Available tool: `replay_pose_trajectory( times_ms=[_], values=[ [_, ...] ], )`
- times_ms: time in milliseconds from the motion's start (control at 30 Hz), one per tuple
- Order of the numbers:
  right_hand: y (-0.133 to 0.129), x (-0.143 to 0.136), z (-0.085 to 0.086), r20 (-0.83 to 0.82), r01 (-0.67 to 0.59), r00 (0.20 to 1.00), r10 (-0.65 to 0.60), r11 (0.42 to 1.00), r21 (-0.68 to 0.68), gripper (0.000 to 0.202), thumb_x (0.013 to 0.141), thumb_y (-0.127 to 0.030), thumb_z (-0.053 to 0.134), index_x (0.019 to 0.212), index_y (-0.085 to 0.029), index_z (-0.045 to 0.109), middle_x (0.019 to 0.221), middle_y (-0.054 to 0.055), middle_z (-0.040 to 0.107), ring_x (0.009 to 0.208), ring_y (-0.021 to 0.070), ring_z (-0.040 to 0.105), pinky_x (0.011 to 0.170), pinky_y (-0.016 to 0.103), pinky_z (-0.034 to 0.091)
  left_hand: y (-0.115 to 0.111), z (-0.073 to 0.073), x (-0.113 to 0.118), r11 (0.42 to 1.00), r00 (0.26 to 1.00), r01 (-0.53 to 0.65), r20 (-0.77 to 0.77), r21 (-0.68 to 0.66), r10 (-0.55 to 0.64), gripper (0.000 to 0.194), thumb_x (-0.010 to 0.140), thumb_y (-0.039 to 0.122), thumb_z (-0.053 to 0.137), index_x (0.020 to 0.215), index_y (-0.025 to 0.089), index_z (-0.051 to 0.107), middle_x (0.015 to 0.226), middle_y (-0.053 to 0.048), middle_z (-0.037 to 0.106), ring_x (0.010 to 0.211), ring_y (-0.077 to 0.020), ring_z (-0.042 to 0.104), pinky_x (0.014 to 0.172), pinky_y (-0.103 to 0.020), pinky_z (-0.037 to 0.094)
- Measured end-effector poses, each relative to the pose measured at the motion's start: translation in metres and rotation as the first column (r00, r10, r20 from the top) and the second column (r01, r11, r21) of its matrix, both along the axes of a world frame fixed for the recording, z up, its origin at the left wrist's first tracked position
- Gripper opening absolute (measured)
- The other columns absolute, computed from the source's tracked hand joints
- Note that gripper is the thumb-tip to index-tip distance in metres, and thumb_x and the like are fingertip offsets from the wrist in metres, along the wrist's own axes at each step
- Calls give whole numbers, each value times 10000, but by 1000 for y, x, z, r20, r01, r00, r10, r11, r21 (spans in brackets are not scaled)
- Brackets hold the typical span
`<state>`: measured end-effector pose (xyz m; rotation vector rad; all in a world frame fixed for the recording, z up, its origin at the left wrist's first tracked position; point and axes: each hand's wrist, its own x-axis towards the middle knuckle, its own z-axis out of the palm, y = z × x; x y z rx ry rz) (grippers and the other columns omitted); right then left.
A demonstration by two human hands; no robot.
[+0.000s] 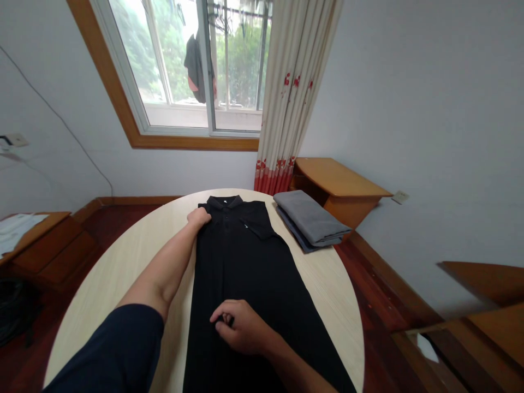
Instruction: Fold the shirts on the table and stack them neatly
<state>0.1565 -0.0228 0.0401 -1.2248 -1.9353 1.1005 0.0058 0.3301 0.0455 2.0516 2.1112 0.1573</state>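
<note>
A black polo shirt lies lengthwise on a round, pale wooden table, its collar at the far side. Its sleeves appear tucked in, and a small white mark shows on the right of the chest. My left hand is closed on the shirt's left shoulder edge, with the fingertips partly hidden. Over the lower middle of the shirt is my right hand, fingers loosely curled and a gap between thumb and index finger. Nothing visible is held in it. The shirt's near end runs out of view.
Folded grey cloth is stacked at the table's right edge. Behind it stands a wooden desk beside a long patterned curtain and a window. More wooden furniture is at the left, with papers on top.
</note>
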Motion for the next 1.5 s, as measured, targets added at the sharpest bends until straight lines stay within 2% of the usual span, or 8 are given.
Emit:
replay_pose_trajectory(
  times_ms=[133, 300, 467, 767, 900, 1067, 1333, 1500],
  values=[
    [-3, -2, 3, -128, 7, 991, -36, 976, -216, 210, 728, -89, 613, 880, -173, 729, 626, -60, 512, 530, 69, 428, 550, 192, 378, 14, 17, 1, 1000, 999, 8, 41, 14, -8, 467, 873, 454, 509, 1143, 132, 713, 1215, -207, 697, 1109, -362, 663, 842, -406, 534],
    [0, 6, 8, -236, -77, 968, -87, 793, -604, 217, 739, -118, 598, 944, -164, 653, 603, -93, 478, 431, 56, 457, 450, 180, 438, 14, 25, 18, 993, 992, 103, 72, 58, -107, 400, 920, 431, 439, 1090, 209, 724, 1178, -111, 728, 1090, -281, 670, 859, -339, 527],
    [1, 17, 8, -120, -100, 993, 21, 702, -705, 305, 742, -50, 524, 1002, -174, 622, 560, -99, 513, 395, 88, 545, 414, 184, 478, -6, 8, 25, 967, 966, 251, 49, 40, -253, 444, 943, 473, 438, 1155, 196, 713, 1250, -114, 702, 1166, -270, 633, 954, -324, 490],
    [-2, 24, 10, -70, -215, 964, 257, 594, -775, 339, 802, -19, 435, 1048, -192, 591, 490, -91, 573, 345, 112, 576, 425, 183, 486, -46, -39, 17, 937, 937, 349, -27, 30, -348, 707, 969, 598, 296, 1560, 211, 323, 1662, -100, 183, 1528, -355, 124, 1185, -579, 199],
    [-1, 33, 13, -79, -194, 979, 189, 728, -658, 199, 849, -146, 564, 1033, -190, 625, 560, -79, 601, 363, 85, 546, 416, 167, 429, -40, -45, 16, 945, 946, 324, -40, 44, -323, 728, 970, 616, 225, 1583, 225, 268, 1672, -74, 148, 1532, -362, 83, 1189, -600, 168],
    [1, 48, 29, -32, 81, 995, -96, 944, -319, 197, 884, -246, 587, 1050, -174, 663, 647, -48, 625, 497, 80, 581, 508, 178, 398, -15, -43, 11, 955, 956, 291, -49, 52, -288, 696, 971, 593, 232, 1578, 257, 283, 1669, -71, 165, 1526, -374, 110, 1172, -627, 184],
    [12, 61, 21, 102, 304, 946, -307, 952, 43, 173, 889, -276, 583, 969, -204, 718, 730, 3, 674, 656, 137, 609, 643, 240, 439, 12, -29, 1, 968, 969, 241, -81, 69, -235, 668, 979, 564, 242, 1562, 250, 329, 1651, -88, 226, 1512, -372, 177, 1162, -604, 226],
    [19, 63, 8, 145, 286, 940, -309, 945, 161, 195, 895, -238, 576, 1021, -207, 722, 934, 46, 723, 876, 186, 664, 820, 293, 489, -37, -27, 11, 955, 975, 211, -120, 209, -189, 630, 1011, 417, 194, 1570, 145, 297, 1653, -128, 207, 1518, -350, 173, 1203, -569, 116]
  ],
)
